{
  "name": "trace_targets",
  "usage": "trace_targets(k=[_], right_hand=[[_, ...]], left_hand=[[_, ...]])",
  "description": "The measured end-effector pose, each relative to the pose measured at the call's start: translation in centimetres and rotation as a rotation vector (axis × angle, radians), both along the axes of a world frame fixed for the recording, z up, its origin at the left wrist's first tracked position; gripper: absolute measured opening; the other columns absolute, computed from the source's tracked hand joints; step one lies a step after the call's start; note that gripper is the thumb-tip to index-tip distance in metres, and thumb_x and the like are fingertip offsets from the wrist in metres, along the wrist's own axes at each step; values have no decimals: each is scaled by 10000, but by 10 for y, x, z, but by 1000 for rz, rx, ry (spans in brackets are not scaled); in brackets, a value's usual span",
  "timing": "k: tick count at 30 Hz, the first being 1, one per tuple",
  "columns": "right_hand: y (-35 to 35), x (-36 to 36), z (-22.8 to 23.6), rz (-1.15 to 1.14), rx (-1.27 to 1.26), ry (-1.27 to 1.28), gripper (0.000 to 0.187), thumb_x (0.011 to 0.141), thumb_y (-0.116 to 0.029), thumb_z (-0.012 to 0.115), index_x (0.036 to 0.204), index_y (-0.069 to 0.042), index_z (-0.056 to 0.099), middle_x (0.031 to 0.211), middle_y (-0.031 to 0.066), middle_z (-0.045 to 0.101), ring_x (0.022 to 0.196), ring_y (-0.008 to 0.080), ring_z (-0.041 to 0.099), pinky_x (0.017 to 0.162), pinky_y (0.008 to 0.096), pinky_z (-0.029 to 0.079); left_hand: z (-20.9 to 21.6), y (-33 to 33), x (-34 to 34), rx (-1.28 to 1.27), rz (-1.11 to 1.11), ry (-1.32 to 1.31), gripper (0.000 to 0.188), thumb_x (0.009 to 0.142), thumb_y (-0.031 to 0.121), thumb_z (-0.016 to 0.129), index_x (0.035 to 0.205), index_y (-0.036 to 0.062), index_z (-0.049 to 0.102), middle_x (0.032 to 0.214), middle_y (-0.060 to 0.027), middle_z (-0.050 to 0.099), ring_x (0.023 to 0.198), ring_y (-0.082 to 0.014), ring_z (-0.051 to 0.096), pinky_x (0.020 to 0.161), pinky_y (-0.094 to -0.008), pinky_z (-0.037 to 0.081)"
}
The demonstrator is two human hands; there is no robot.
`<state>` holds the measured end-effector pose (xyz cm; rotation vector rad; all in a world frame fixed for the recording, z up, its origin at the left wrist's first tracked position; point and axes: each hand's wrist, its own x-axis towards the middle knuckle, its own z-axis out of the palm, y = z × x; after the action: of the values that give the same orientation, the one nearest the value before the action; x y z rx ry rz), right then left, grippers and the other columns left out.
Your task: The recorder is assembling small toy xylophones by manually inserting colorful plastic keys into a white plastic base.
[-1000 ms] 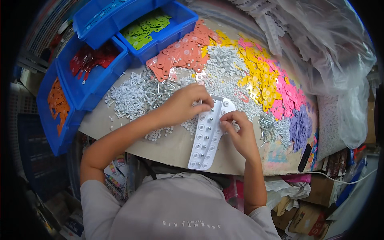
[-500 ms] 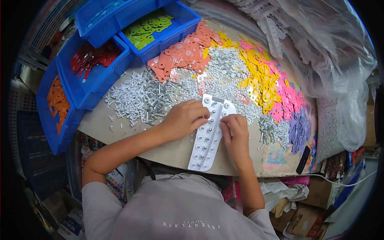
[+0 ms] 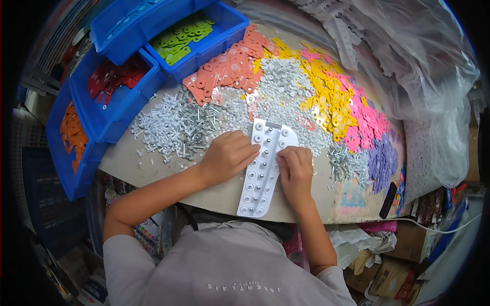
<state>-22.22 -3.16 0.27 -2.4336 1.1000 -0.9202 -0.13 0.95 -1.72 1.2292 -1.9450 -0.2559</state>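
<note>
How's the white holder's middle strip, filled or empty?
Not empty: small silvery pieces show in a row down the middle of the white holder.

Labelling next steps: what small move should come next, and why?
Probably shift the left hand slightly down the left row of the white holder: that hand is at the row's upper half, more round white pieces sit in line just below it, and the right hand is at the opposite edge, where it could steady things.

The left hand (image 3: 227, 159) has moved down to the white tray's (image 3: 266, 171) left edge.
</note>
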Motion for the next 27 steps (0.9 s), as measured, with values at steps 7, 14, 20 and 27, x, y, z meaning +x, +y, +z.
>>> trace_targets(k=[7,14,20,27], right_hand=[[1,-1,0,-3,-6,19,168,795,25,725,930,-34,643,946,112,623,892,328,588,771,417,491],[-19,-13,10,-179,141,-184,89,896,9,658,982,-6,638,951,143,641,940,331,594,834,379,484],[-96,-24,14,-104,21,145,106,900,-49,668,1002,-20,675,1004,148,671,947,348,599,884,418,462],[-169,-9,-12,-220,-113,225,109,876,-134,678,937,-51,713,914,146,679,918,337,604,817,463,457]], left_hand=[[12,-14,11,-131,-140,-202,172,818,118,758,974,55,722,835,-42,614,784,-239,596,672,-369,484],[6,-15,10,49,-171,74,111,833,83,752,937,49,734,831,-60,621,815,-241,608,717,-374,488],[12,-13,7,314,-130,289,96,864,63,727,950,20,726,843,-91,651,824,-265,620,735,-368,490],[30,-75,16,193,115,183,116,915,117,680,992,42,724,916,-113,682,900,-287,633,820,-413,483]])
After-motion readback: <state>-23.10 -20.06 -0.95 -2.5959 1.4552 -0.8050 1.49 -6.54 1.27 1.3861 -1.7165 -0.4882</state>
